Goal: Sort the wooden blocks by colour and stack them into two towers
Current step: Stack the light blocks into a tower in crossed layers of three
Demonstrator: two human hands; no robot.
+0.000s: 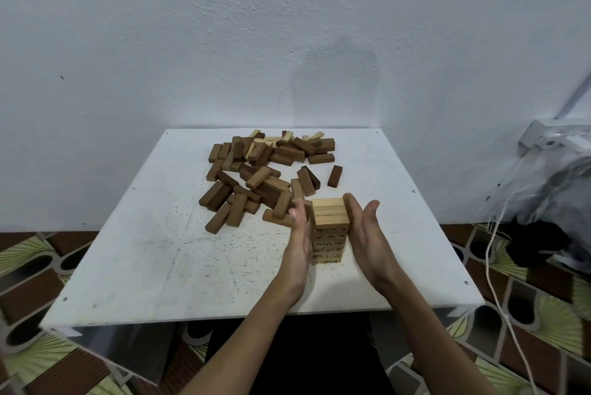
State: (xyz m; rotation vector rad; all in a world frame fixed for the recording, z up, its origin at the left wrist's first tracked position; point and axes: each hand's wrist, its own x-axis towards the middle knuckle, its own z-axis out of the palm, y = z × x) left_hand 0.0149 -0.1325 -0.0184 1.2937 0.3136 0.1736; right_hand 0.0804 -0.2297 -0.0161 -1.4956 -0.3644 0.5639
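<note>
A tower of light wooden blocks [329, 228] stands several layers high on the white table [160, 250], right of its middle. My left hand [299, 241] lies flat against the tower's left side, fingers straight. On the tower's right side my right hand [367, 231] is flat too, palm turned in, its fingers touching the top layers. Behind the tower, a loose pile of mostly dark brown blocks [256, 177] spreads over the far half of the table, with a few light blocks [271, 140] at its back. One dark block [334, 176] lies apart to the right.
The table stands against a white wall [287, 43]. A white cable [499, 282] hangs down past the table's right edge, beside a bundle of dark cloth and plastic [550, 219]. Patterned floor tiles [48, 266] show round the table.
</note>
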